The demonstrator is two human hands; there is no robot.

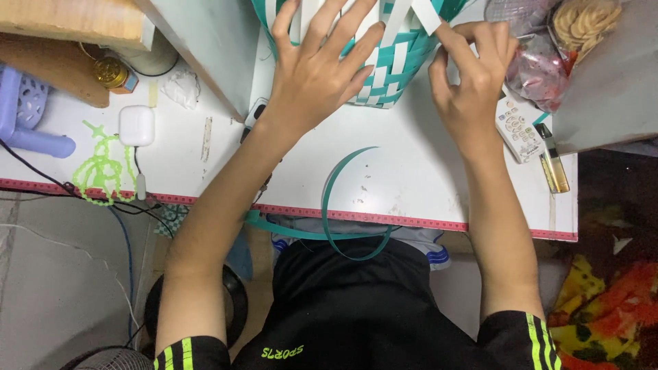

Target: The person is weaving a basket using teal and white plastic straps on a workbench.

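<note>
The woven basket [384, 65], teal and white strips, sits at the far side of the white table [425, 178]. Bare table lies between it and the red-trimmed near edge, where a loose teal strip [329, 199] curls over. The left hand [315, 68] rests spread flat on the basket; the right hand [473, 65] pinches a white strip [428, 15] at its right side.

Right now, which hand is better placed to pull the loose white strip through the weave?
Probably the right hand: its fingers already pinch the white strip at the woven basket edge. The left hand lies flat and spread on the weave, steadying it.
</note>
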